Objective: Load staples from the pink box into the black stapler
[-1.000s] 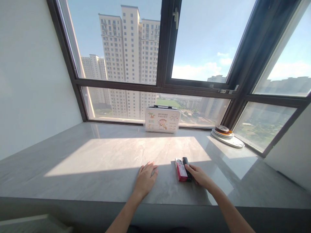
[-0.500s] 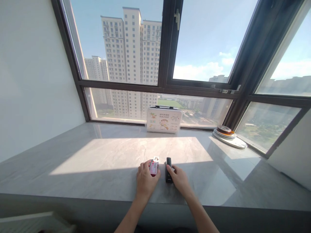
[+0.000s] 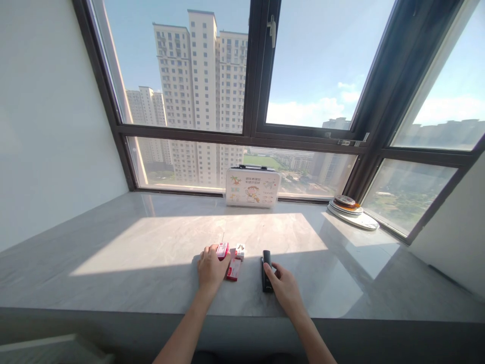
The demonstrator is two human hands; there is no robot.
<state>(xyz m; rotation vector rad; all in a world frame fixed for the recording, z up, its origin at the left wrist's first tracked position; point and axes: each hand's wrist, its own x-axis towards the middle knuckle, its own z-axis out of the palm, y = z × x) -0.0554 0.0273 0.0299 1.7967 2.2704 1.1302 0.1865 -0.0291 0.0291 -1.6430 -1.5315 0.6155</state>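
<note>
My left hand (image 3: 209,267) rests on the grey stone sill (image 3: 125,253), fingers closed around a small red box (image 3: 222,250). Two more small red-and-white boxes lie just right of it, one nearer me (image 3: 234,269) and one farther (image 3: 240,251). My right hand (image 3: 283,284) lies beside a black stapler (image 3: 266,263), thumb and fingers touching its near end; the stapler lies flat, pointing away from me.
A white illustrated case (image 3: 252,188) with a black handle stands against the window at the back. A stack of plates (image 3: 350,210) sits at the back right corner. The sill's front edge runs just under my wrists. White walls close both sides.
The red boxes went from beside the stapler at the right to my left hand and now lie apart as three. The stapler and my right hand shifted left toward the middle.
</note>
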